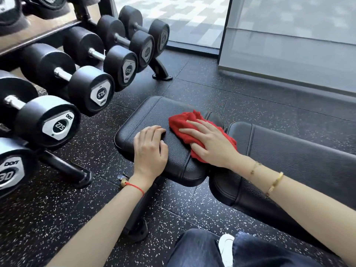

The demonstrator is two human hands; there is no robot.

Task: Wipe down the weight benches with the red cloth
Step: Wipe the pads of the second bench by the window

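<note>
Head view, right hand (210, 143) flat on red cloth (185, 122), left hand (151, 149) curled on bench seat (146, 112)

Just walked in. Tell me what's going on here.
A person is wiping a weight bench in a gym. The right hand presses a crumpled red cloth flat onto the black padded leather seat pad, while the left hand rests on the pad's near edge. The longer black back pad lies to the right, and a rack of black dumbbells stands to the left.
</note>
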